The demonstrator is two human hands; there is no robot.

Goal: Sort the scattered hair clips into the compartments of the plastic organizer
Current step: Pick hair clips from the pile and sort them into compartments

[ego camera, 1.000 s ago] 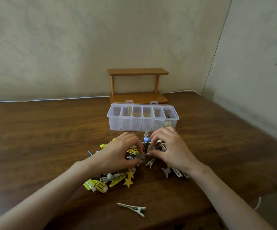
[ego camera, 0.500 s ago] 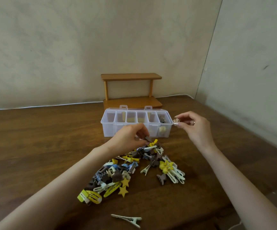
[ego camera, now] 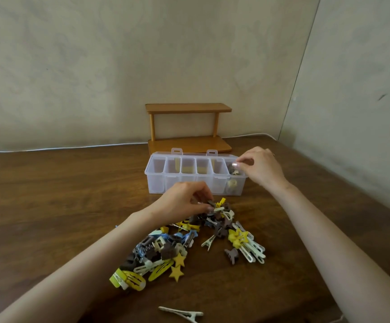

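The clear plastic organizer stands across the middle of the table, with several open compartments. My right hand hovers over its rightmost compartment, fingertips pinched on a small pale clip just above a few clips lying inside. A heap of hair clips in yellow, brown, blue and white lies in front of the box. My left hand rests on the far end of the heap, thumb and fingers closed on a small brown clip.
A small wooden two-tier shelf stands right behind the organizer against the wall. One white alligator clip lies alone near the table's front edge. A white cable runs along the table's back edge. The wall corner is at the right.
My right hand has carried its small clip from beside the box to above the rightmost compartment. My left hand has stayed at the top of the heap, pinching a brown clip.
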